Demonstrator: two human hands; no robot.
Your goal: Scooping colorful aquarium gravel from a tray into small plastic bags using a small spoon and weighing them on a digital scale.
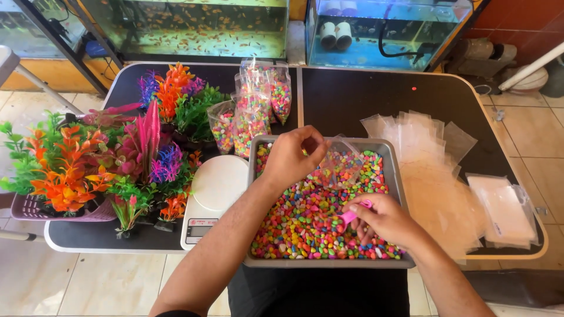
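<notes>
A grey metal tray (395,176) full of multicoloured gravel (305,226) sits at the table's near edge. My left hand (292,155) pinches the top of a clear plastic bag (343,161) and holds it open over the far part of the tray. The bag has some gravel in it. My right hand (385,220) grips a pink scoop (351,216) whose tip is dug into the gravel near the tray's right side.
Filled gravel bags (258,105) lean behind the tray. A white kitchen scale (214,196) stands left of it, beside colourful plastic aquarium plants (111,158). Empty clear bags (429,158) lie to the right. Fish tanks (194,26) line the back.
</notes>
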